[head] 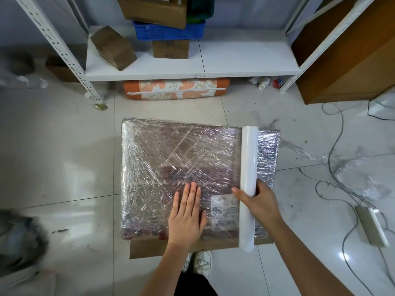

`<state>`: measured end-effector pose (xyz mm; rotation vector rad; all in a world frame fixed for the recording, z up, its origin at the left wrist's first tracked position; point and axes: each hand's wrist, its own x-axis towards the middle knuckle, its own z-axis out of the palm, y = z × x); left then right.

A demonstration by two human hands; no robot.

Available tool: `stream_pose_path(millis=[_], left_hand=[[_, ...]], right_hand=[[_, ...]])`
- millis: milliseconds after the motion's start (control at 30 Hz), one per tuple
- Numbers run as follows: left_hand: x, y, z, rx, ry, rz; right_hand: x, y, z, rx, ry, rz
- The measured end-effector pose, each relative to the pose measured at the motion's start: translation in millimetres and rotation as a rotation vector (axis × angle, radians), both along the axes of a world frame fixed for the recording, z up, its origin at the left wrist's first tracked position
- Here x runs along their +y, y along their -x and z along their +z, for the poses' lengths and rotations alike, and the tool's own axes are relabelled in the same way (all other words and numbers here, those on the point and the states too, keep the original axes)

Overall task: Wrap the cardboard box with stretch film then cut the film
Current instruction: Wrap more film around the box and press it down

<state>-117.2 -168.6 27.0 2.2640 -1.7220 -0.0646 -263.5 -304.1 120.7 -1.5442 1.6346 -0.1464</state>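
Box: the cardboard box (181, 165) lies flat on the tiled floor (64, 146) at centre frame, broad and shallow, its top already under many crossed layers of film. A bare cardboard strip shows along its lower edge.
Film roll: the stretch film roll (249, 167) lies across the right part of the box top, running from the upper edge to past the lower edge.
Left hand: the left hand (188, 216) rests palm-down on the wrapped top, lower centre of the frame, fingers straight and together. Its grip is released; it presses, it holds nothing.
Right hand: the right hand (259, 201) is closed around the roll in its lower half, thumb on the left side, fingers behind. Grip clenched on the roll.
Handling, box: judged stiff and stable when flat; weight cannot be told. The film skin looks slick, so a flat palm holds it better than a pinch.
Handling, roll: judged light, rigid and prone to rolling. Holding it near 1 end gives steering; both ends would give even tension.
Handling, film: thin, clingy, wrinkles readily; loose scraps (352, 174) lie at right of frame.
Label: a printed label (224, 210) sits under the film between the 2 hands.
Cutting tool: none seen.
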Motion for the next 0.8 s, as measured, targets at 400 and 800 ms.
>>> stream_pose_path(millis=[400, 800], left_hand=[[-29.4, 31.0, -13.5, -0.040, -0.041, -0.216], [-71.1, -20.2, 29.3, 0.002, 0.075, -0.011]], right_hand=[[-8.3, -4.9, -11.4, -0.011, 0.063, -0.055], [0.0, -0.6, -13.1, -0.100, 0.077, -0.099]])
